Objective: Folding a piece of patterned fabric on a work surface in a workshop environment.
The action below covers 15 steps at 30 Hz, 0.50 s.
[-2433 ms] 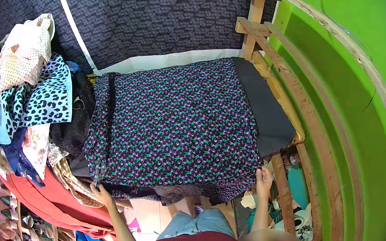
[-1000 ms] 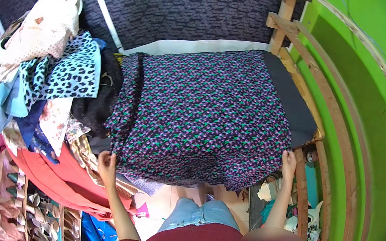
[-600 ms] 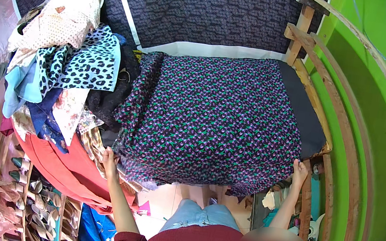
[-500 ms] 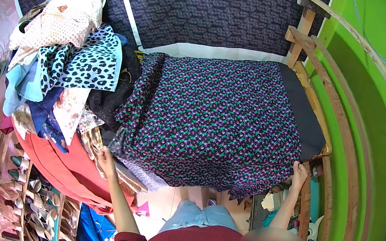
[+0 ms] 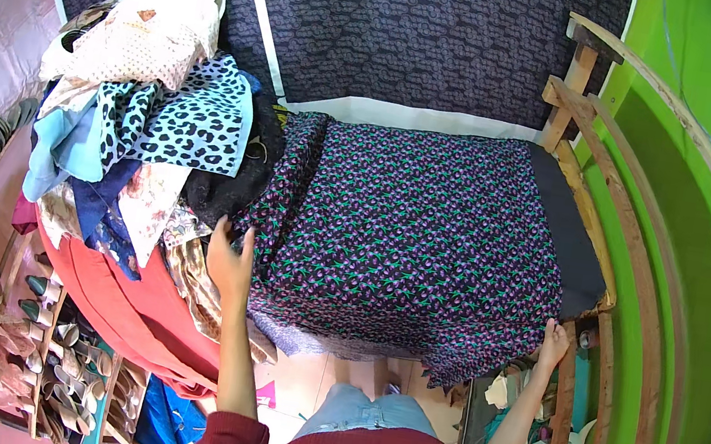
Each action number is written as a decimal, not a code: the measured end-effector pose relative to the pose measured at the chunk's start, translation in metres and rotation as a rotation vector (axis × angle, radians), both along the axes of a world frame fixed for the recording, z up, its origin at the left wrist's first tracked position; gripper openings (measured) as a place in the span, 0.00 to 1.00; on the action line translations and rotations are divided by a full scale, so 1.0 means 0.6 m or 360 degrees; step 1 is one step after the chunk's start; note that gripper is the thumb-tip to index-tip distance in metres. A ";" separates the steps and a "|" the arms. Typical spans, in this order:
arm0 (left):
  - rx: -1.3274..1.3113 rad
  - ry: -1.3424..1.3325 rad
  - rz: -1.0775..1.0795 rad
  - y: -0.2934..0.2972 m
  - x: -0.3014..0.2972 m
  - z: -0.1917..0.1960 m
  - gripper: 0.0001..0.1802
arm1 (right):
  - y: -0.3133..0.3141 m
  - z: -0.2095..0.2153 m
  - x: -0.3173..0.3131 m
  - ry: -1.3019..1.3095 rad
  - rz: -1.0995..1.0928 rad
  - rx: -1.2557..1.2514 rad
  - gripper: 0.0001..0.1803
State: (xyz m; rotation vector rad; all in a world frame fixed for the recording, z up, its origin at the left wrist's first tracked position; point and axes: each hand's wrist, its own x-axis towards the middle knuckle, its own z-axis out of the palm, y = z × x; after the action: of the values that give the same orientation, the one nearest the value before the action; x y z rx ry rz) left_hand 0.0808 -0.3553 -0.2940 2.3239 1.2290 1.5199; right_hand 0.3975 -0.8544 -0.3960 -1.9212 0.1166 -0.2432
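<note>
A dark fabric with small purple and green flowers [image 5: 417,240] lies spread over a bed-like surface, its near edge hanging down in front of me. Along its left side runs a bunched fold. At that near left side my left hand [image 5: 229,269] is open, thumb and fingers apart, with nothing visibly held. My right hand [image 5: 553,345] is closed on the near right corner of the fabric. Left of the fold lies a black lacy garment [image 5: 238,177], close to my left fingertips.
A clothes heap fills the left: a cream dotted garment [image 5: 150,26], a leopard-print cloth [image 5: 196,120] and a red cloth [image 5: 131,308]. Shoe racks [image 5: 50,360] stand lower left. Curved wooden rails [image 5: 638,237] run along the green wall [image 5: 702,366]. A dark patterned cloth [image 5: 430,31] hangs behind.
My left hand has let go of the fabric's near left edge and moved up and inward, opening. My right hand stays at the right corner. The whole view has shifted slightly.
</note>
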 end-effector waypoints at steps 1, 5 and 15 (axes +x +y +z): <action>0.0013 0.0059 0.0073 0.008 0.011 0.013 0.28 | 0.004 0.001 -0.001 0.0012 -0.0001 -0.0007 0.27; -0.0243 0.0379 0.0122 0.020 0.041 0.033 0.23 | 0.011 -0.005 0.003 0.0015 -0.0009 -0.0029 0.29; 0.0241 0.0436 -0.0515 -0.039 0.103 -0.019 0.22 | 0.007 -0.010 0.006 0.0022 -0.0012 -0.0051 0.29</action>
State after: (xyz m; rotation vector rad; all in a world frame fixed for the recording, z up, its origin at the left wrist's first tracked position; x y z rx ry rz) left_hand 0.1429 -0.3789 -0.3055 2.7368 0.7481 1.2581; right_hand 0.4014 -0.8501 -0.4022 -1.9549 0.1298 -0.2378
